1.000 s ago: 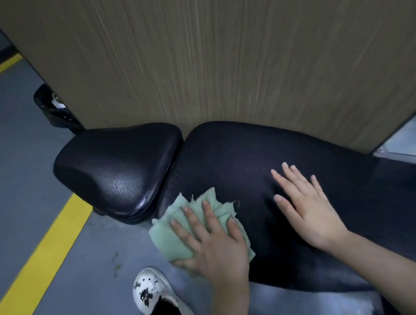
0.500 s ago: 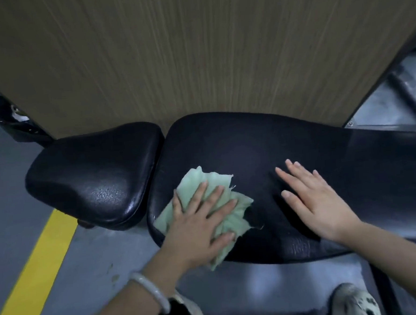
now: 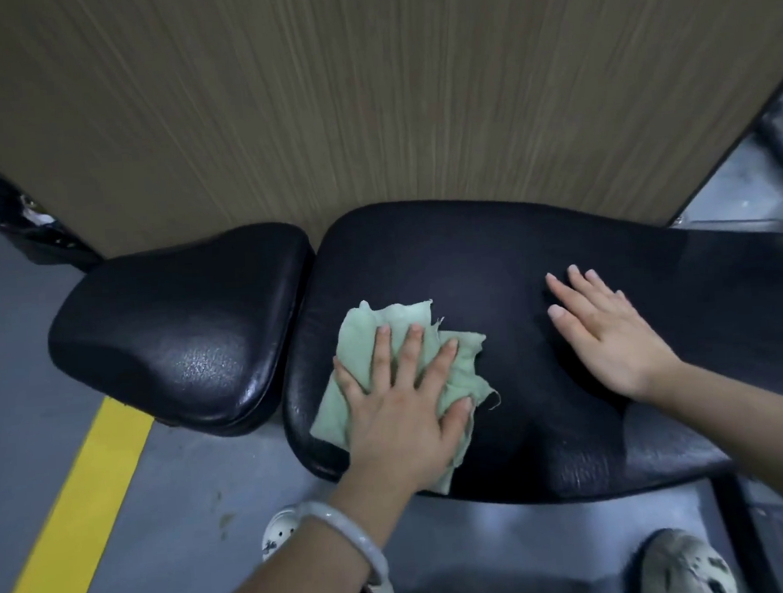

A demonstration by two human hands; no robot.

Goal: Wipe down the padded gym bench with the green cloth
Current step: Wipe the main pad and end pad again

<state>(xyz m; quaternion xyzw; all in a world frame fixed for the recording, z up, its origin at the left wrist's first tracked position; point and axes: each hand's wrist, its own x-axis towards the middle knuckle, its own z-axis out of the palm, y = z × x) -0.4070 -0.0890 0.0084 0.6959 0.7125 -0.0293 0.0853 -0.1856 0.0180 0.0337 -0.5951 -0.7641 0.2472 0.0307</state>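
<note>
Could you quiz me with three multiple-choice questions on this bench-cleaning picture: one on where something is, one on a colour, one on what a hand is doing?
1. Where does the green cloth lie?
A. on the small seat pad
B. on the long back pad, near the end by the seat pad
C. on the floor

2. What colour is the floor stripe?
A. yellow
B. red
C. white

3. What is the right hand doing?
A. gripping the cloth
B. hanging off the bench
C. resting flat on the long back pad, fingers straight

Answers:
1. B: the cloth sits under the left hand on the long pad, just beside the gap to the seat pad.
2. A: a yellow stripe runs across the grey floor at lower left.
3. C: its palm lies flat on the black padding, apart from the cloth.
</note>
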